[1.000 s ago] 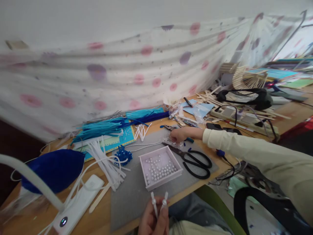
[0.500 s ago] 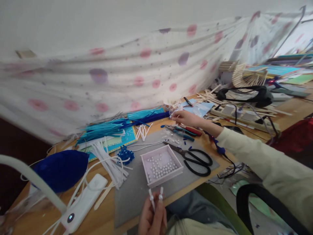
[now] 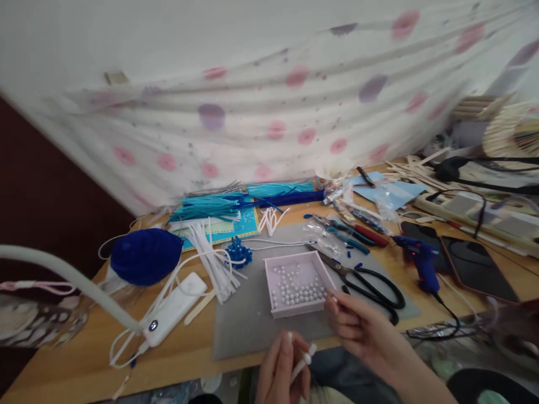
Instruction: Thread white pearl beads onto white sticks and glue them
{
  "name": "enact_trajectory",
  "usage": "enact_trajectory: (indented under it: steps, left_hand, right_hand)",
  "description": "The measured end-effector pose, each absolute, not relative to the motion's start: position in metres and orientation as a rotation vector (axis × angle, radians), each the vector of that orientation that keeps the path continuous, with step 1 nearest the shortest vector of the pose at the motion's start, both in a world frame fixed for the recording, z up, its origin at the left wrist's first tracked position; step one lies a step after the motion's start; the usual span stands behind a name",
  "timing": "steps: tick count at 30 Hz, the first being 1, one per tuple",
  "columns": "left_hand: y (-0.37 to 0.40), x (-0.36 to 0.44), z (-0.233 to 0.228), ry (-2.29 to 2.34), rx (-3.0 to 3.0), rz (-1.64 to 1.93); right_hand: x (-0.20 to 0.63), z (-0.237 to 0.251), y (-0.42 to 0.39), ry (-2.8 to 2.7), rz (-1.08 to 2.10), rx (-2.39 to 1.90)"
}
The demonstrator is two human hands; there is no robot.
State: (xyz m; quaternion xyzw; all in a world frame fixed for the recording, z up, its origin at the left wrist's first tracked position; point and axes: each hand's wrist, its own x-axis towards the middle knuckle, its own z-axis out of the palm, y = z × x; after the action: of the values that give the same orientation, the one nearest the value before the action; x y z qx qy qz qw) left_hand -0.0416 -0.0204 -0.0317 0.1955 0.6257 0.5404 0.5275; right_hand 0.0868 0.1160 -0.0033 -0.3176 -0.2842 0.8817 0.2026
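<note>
2 bare hands work at the near edge of the grey felt mat [image 3: 248, 331]. Left hand [image 3: 280, 373] pinches thin white strips tipped with pearl beads [image 3: 304, 362]. Right hand [image 3: 357, 328], fingers loosely curled around nothing visible, hovers just beside the shallow square pink box of pearl beads [image 3: 297, 283], near black-handled scissors [image 3: 366, 280].

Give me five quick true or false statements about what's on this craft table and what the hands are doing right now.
1. The left hand holds white strips with pearls. True.
2. The pink tray holds pearls. True.
3. The black scissors lie left of the tray. False: they lie to its right.
4. The right hand grips the blue glue gun. False: the gun lies untouched on the table.
5. The tray sits on a grey mat. True.
</note>
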Motion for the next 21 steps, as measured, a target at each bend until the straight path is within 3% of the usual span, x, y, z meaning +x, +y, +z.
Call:
enact_trajectory:
  steps: [4,12,21]
  left_hand:
    - [-0.021,-0.041,-0.026,1.435,0.485,1.282]
    - [-0.020,-0.033,-0.015,1.276,0.569,1.332]
    - [-0.019,-0.036,-0.006,1.366,0.773,1.345]
  right_hand:
    - [0.080,-0.009,0.107,-1.090,2.358,-0.969]
    - [0.088,-0.015,0.098,-1.506,2.114,-0.681]
    - [0.095,-0.015,0.096,-1.659,1.982,-0.651]
